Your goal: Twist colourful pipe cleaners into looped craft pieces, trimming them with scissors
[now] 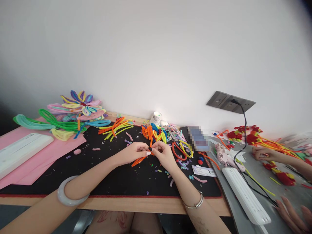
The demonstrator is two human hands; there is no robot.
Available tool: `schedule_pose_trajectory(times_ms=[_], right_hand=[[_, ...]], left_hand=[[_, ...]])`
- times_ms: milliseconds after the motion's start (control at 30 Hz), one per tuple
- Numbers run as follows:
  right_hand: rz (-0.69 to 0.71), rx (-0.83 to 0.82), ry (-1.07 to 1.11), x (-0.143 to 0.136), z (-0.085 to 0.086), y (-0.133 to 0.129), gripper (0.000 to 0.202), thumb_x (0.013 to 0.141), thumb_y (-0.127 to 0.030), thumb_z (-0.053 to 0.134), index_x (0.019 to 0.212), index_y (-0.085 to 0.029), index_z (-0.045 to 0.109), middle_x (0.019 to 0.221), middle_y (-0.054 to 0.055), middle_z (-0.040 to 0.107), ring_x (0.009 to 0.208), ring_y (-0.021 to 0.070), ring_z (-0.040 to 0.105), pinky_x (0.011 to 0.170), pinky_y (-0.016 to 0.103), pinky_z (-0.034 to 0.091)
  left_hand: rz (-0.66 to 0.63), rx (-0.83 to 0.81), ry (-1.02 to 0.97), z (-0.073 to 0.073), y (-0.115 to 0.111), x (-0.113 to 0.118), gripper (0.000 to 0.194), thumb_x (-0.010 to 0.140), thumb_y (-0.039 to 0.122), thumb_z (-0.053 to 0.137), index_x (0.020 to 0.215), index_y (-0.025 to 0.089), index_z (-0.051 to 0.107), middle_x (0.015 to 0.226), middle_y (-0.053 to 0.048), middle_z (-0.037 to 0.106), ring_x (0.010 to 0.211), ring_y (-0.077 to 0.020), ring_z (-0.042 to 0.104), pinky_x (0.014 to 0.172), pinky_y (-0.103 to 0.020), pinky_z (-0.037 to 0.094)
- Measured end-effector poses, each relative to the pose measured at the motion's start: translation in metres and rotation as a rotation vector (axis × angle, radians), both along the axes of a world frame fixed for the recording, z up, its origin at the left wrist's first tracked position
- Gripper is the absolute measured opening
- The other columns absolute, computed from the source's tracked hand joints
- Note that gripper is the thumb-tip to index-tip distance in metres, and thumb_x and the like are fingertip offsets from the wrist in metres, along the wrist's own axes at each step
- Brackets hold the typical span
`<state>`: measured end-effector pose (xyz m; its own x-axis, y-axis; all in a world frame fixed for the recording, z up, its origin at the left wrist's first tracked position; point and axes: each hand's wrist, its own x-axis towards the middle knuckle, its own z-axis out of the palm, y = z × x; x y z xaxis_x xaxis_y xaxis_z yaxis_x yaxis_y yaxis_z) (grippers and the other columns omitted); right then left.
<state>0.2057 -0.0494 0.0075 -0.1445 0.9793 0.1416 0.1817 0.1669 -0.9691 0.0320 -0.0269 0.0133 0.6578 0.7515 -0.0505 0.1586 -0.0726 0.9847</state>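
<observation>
Over the middle of the black mat (104,182), my left hand (134,152) and my right hand (163,155) meet fingertip to fingertip. Both are closed on an orange pipe cleaner (139,160), whose lower strands stick out below my left fingers and whose upper end rises between the hands. A small dark piece (150,149) sits at the pinched fingertips. Orange loops (147,131) stand just behind the hands, beside blue and yellow loops. Short pipe cleaner scraps lie around them on the mat.
A pipe cleaner flower (83,105) and pink sheets (70,146) are at the left, a white cup (156,118) at the back. To the right are a phone (198,139), a glue gun (225,156), a power strip (246,195), a black cable and another person's hands (264,153).
</observation>
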Motion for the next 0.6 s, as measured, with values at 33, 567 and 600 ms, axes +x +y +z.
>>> schedule_pose_trajectory(times_ms=[33,567,600], right_hand=[[0.010,-0.005,0.008,-0.0005,-0.0004,-0.0003,0.018,0.072,-0.035,0.062,0.070,-0.017,0.056,0.051,-0.006,0.044,0.046,0.0079,0.036,0.045,0.021,0.027],[-0.113,-0.021,-0.138,0.0031,-0.0047,0.0017,0.019,0.071,-0.032,0.060,0.064,-0.017,0.052,0.051,-0.006,0.043,0.045,0.0079,0.035,0.044,0.021,0.026],[-0.121,-0.011,-0.156,0.0032,-0.0056,0.0016,0.018,0.071,-0.031,0.060,0.064,-0.017,0.052,0.051,-0.005,0.043,0.046,0.0081,0.035,0.044,0.021,0.026]], left_hand=[[0.003,-0.006,0.000,-0.0007,0.0000,0.0000,0.025,0.077,0.039,0.056,0.077,0.014,0.055,0.061,0.004,0.048,0.054,-0.0087,0.042,0.051,-0.020,0.032],[0.178,0.011,-0.001,-0.0047,0.0048,-0.0005,0.024,0.074,0.038,0.058,0.074,0.014,0.055,0.056,0.004,0.050,0.051,-0.0085,0.045,0.049,-0.020,0.031],[0.183,0.028,0.006,-0.0052,0.0050,-0.0001,0.024,0.073,0.038,0.058,0.072,0.014,0.053,0.055,0.005,0.047,0.050,-0.0078,0.042,0.048,-0.019,0.029]])
